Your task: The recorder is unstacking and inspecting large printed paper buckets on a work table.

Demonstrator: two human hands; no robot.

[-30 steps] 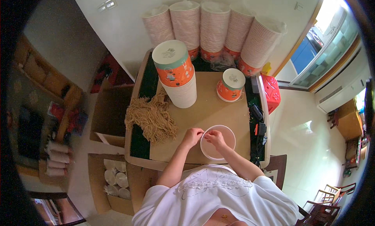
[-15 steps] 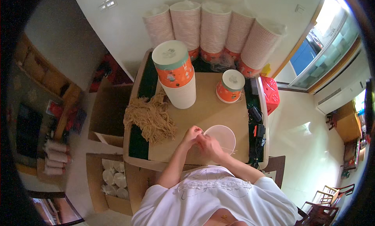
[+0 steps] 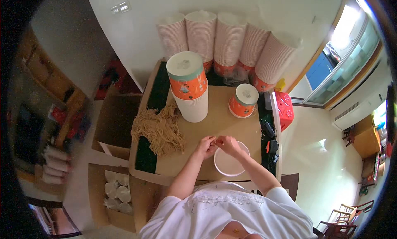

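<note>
My left hand (image 3: 206,146) and my right hand (image 3: 228,145) meet at the far left side of a white paper bucket (image 3: 228,165), fingers pinched close together. Whatever lies between the fingertips is too small to make out. The bucket's round mouth faces up near the table's front edge, and my right hand and wrist cover part of its far rim. A loose heap of tan strings (image 3: 159,129) lies to the left of my left hand. Beyond the hands, an orange-and-green printed bucket (image 3: 188,86) sits upside down on a stack of white ones (image 3: 192,109).
An upside-down orange bucket (image 3: 244,106) stands at the right of the cardboard sheet (image 3: 215,129). Tall wrapped bucket stacks (image 3: 231,38) line the wall. Black cables and adapters (image 3: 271,146) run along the right edge. Cardboard boxes (image 3: 108,131) stand left; a red stool (image 3: 284,108) stands right.
The bucket has turned from tilted to mouth up, closer to me. My right hand has shifted away from me and right, and the thin string at the rim no longer shows.
</note>
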